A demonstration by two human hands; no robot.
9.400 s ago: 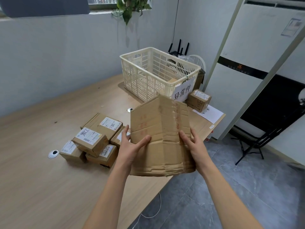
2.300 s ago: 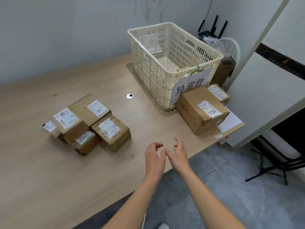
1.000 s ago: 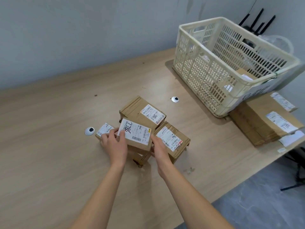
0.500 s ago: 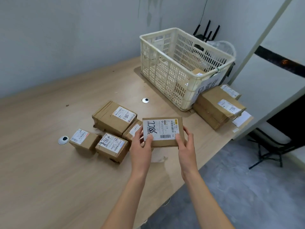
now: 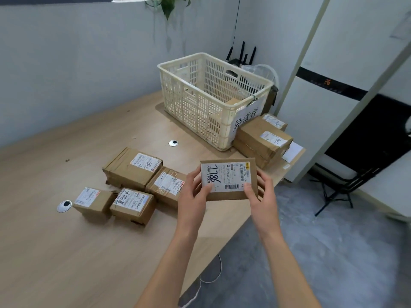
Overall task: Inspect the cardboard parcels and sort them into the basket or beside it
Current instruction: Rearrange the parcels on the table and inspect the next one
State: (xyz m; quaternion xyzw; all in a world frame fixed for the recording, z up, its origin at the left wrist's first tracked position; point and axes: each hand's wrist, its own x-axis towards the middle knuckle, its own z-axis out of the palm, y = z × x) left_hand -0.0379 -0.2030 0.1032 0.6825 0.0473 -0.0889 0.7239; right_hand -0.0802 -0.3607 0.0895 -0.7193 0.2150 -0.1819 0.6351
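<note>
Head view, looking down at two bare hands above the near edge of a pale wooden table [image 5: 66,252]. The left hand [image 5: 192,197] and the right hand [image 5: 263,196] hold one small flat brown cardboard parcel [image 5: 229,178] in the air between them. Each hand grips a short side, with the thumb curled onto the top face and the other fingers wrapped underneath. A white shipping label with a barcode, small print and large handwritten black figures nearly covers the top face. The cardboard around the label looks smooth, with straight edges. To the left of the left fingers, four more brown labelled parcels [image 5: 166,185] lie on the table in a tight cluster, touching one another. Beyond the fingertips stands one cream plastic lattice basket [image 5: 200,107] with a white paper sign [image 5: 245,118] hanging on its near end. At least one boxed parcel [image 5: 234,101] shows inside it. Beyond the right fingers, two labelled cardboard boxes [image 5: 260,141] sit on the table just beside the basket, the larger in front and the smaller behind.
</note>
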